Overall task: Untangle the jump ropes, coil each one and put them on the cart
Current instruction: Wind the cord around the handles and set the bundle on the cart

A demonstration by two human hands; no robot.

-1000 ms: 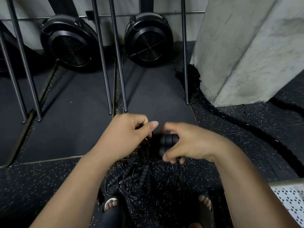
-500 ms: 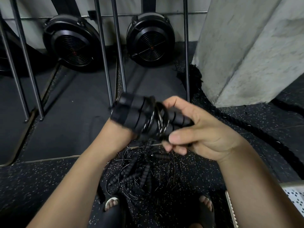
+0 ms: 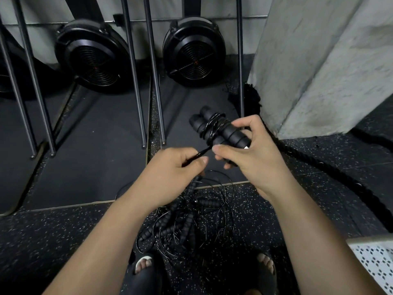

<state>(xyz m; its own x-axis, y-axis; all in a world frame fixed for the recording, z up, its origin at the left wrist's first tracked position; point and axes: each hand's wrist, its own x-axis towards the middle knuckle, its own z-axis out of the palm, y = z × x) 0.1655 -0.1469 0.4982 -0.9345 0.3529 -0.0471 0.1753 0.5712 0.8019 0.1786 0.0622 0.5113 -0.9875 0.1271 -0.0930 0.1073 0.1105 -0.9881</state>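
My right hand (image 3: 248,154) grips a pair of black foam jump-rope handles (image 3: 214,128) held side by side, with thin black cord wound round them. The loose end of that cord (image 3: 197,155) is pinched in my left hand (image 3: 176,171) just left of the handles. On the speckled floor between my feet lies a tangled pile of more jump ropes (image 3: 187,220), black ribbed handles and thin cords mixed together. At the lower right edge a white patterned surface with a grey rim (image 3: 374,256) shows; I cannot tell whether it is the cart.
A concrete pillar (image 3: 331,67) stands at the right, with a thick black battle rope (image 3: 331,169) running along the floor from its base. Ahead are metal rails (image 3: 136,77) and two black fan housings (image 3: 193,52) by the wall. My sandalled feet (image 3: 146,267) flank the pile.
The wrapped handles now sit in my right hand alone, pointing up and left. My left hand has let go of the bundle, dropped lower and taken the loose cord end.
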